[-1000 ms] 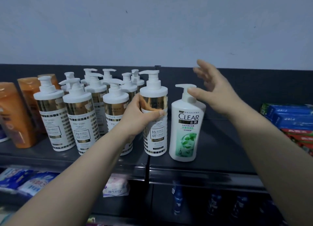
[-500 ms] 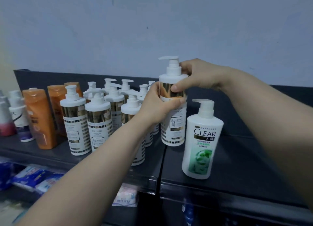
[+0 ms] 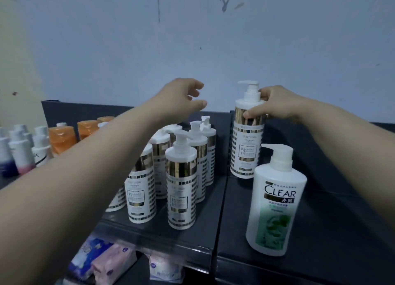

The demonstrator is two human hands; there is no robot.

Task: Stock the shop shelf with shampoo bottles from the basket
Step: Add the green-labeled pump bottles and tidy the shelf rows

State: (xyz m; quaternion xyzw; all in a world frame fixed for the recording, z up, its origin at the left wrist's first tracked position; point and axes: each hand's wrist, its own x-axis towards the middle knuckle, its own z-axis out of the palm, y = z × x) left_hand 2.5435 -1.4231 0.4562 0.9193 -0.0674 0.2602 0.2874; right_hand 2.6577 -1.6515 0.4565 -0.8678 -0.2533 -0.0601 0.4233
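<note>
White-gold pump bottle [image 3: 248,135] upright, right hand [image 3: 275,105] gripping its shoulder

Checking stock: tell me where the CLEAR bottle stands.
Head view, right side: the CLEAR bottle stands near the shelf front, in front of the gold-banded bottle the right hand grips.

Both forearms bare to frame edge; left hand [image 3: 179,98], right hand [image 3: 275,105] likewise bare.

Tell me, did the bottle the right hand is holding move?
Yes. The gold-band bottle went from beside the CLEAR bottle to behind it, held by the right hand.
</note>
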